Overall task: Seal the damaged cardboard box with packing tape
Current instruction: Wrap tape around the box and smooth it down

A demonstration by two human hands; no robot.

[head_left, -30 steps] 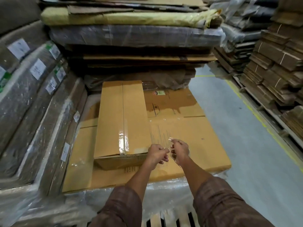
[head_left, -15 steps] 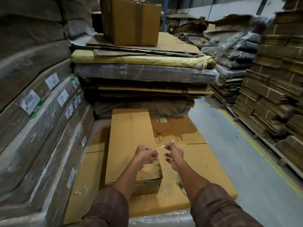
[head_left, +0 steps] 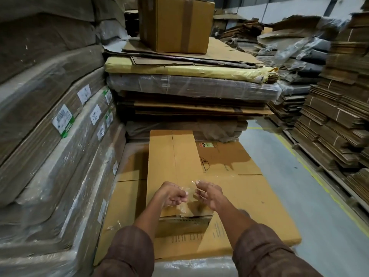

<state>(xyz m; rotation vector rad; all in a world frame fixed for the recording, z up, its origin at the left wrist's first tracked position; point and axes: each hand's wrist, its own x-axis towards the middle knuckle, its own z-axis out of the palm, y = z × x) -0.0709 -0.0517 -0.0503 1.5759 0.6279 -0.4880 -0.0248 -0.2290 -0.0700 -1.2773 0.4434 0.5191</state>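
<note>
The thin clear strip of packing tape [head_left: 189,187] is pinched between the curled left hand [head_left: 171,194] and right hand [head_left: 209,193], just above the long flat brown cardboard box [head_left: 173,156], and should be kept tight and pressed down flat.

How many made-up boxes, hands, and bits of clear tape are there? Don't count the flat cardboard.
Made-up boxes: 2, the long flat box under the hands and the taped box up on the stack.
Hands: 2, the left hand and the right hand.
Clear tape strips: 1, the tape strip between the hands.
Total: 5
</note>
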